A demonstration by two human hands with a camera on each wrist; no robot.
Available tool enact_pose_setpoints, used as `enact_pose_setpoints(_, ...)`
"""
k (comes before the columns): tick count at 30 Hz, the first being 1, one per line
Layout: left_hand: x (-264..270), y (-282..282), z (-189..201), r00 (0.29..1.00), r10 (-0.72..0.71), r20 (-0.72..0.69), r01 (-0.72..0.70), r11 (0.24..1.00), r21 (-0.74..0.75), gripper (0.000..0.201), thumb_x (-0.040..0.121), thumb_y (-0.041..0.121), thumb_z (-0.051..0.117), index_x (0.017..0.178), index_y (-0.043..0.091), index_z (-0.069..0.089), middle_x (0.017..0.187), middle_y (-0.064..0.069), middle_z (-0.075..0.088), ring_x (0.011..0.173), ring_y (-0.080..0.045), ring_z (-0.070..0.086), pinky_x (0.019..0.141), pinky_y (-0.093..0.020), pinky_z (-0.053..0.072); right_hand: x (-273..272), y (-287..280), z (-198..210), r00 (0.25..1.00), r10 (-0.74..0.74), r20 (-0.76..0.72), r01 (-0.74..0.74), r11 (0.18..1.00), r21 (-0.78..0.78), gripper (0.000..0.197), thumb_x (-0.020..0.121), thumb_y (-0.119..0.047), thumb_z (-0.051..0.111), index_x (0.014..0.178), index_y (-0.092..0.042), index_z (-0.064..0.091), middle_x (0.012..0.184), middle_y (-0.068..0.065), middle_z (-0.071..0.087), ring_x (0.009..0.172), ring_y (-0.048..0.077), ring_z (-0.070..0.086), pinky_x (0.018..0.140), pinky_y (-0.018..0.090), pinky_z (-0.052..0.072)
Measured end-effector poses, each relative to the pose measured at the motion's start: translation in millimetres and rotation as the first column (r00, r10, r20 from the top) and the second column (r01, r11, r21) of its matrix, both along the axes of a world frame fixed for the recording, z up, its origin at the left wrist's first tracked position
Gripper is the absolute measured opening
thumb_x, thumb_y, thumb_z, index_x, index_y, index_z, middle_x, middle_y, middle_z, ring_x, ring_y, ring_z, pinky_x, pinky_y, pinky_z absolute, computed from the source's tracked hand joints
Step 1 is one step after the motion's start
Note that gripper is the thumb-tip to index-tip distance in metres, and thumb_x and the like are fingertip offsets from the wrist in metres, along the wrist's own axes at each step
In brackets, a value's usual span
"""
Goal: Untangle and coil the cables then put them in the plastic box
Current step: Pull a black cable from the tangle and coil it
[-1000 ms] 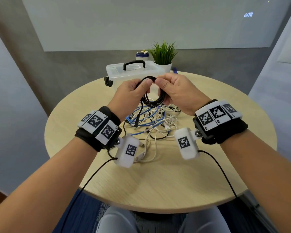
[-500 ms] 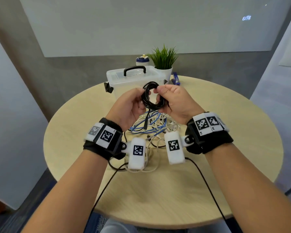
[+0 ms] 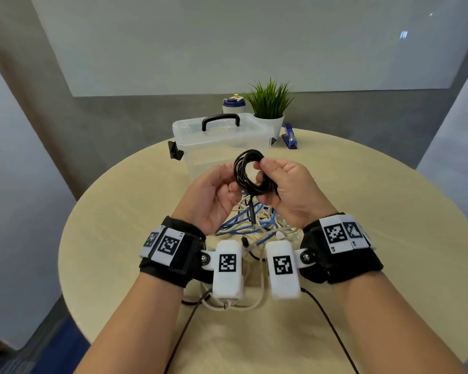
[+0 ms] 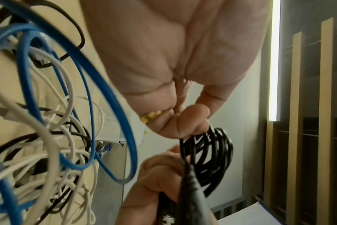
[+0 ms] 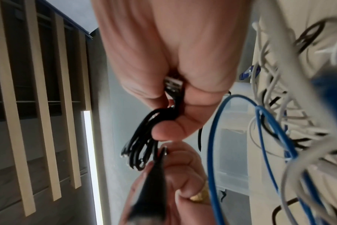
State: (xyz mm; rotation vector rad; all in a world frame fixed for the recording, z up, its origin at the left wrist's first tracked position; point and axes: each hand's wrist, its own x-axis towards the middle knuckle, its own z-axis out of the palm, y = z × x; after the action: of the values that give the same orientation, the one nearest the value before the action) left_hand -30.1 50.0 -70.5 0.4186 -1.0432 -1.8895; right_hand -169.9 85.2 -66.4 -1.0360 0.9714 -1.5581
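Both hands are raised above the tabletop [image 3: 362, 238], sharing one coil: the right hand [image 3: 289, 193] pinches the black cable [image 3: 247, 171] at the coil's right side with curled fingers and thumb, and the left hand [image 3: 214, 195] has its fingers curled round the left side. The black cable is wound into a small round bundle of several glossy loops, held upright, with one loose end and its plug hanging down between the wrists. Beneath the hands a tangle of cables [image 3: 251, 228], thin white cords mixed with flat blue ones and some black, lies heaped on the pale, round wooden surface. Just behind the coil stands the plastic box [image 3: 222, 141], translucent, with a black handle and side clips. Beyond it are a potted plant [image 3: 269, 103], a white and blue bottle [image 3: 233, 105] and a blue stapler [image 3: 289, 136].
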Motion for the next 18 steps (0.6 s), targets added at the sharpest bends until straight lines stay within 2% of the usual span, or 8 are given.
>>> enact_pose_setpoints(5,-0.9,-11.9,8.5,0.986,0.053,0.160,-0.042,0.997,-0.070,0.012,0.094,-0.004,0.043,0.097,0.003,0.053,0.078,-0.009,0.056,0.052,-0.004,0.056,0.048,-0.010,0.048,1.0,-11.0,13.2,0.998,-0.037,0.041,0.037,0.999,0.006,0.019,0.100,-0.013,0.045,0.090,-0.005,0.059,0.067,0.005,0.049,0.046,0.008,0.051,0.040,0.020,0.045)
enact_pose_setpoints(7,-2.5,-14.7,9.8,0.981,0.071,0.181,-0.054,0.994,-0.097,0.012,0.093,-0.003,0.047,0.095,0.008,0.053,0.078,-0.008,0.059,0.054,-0.005,0.058,0.052,-0.012,0.051,2.7,-12.4,12.8,0.997,-0.040,0.068,0.040,0.999,0.010,0.019,0.100,-0.014,0.045,0.090,-0.005,0.058,0.066,0.004,0.050,0.046,0.008,0.051,0.041,0.019,0.045)
enact_pose_setpoints(10,-5.7,-16.2,6.6,0.978,0.113,0.173,-0.094,0.989,-0.116,0.013,0.093,0.001,0.050,0.091,0.015,0.052,0.072,-0.004,0.063,0.053,-0.005,0.058,0.050,-0.011,0.050,7.4,-12.5,8.8,0.996,-0.039,0.076,0.038,0.999,0.017,0.020,0.100,-0.015,0.045,0.088,-0.005,0.058,0.065,0.003,0.050,0.046,0.008,0.051,0.041,0.018,0.045)
enact_pose_setpoints(14,-4.2,-17.0,1.7,0.981,0.132,0.140,-0.124,0.990,-0.063,0.014,0.094,0.005,0.050,0.088,0.018,0.052,0.063,0.000,0.063,0.046,-0.005,0.054,0.042,-0.012,0.046,8.2,-12.6,5.9,0.998,-0.019,0.055,0.018,1.000,0.026,0.018,0.100,-0.014,0.046,0.091,-0.005,0.059,0.065,0.004,0.049,0.045,0.007,0.051,0.039,0.019,0.044)
enact_pose_setpoints(18,0.1,-18.4,1.7,0.981,0.138,0.133,-0.133,0.990,-0.047,0.015,0.093,0.004,0.054,0.083,0.016,0.053,0.064,0.001,0.062,0.054,-0.006,0.055,0.048,-0.010,0.047,5.7,-11.6,4.7,0.999,-0.015,0.044,0.013,0.999,0.048,0.018,0.100,-0.015,0.047,0.092,-0.005,0.059,0.066,0.003,0.048,0.047,0.007,0.050,0.040,0.019,0.043)
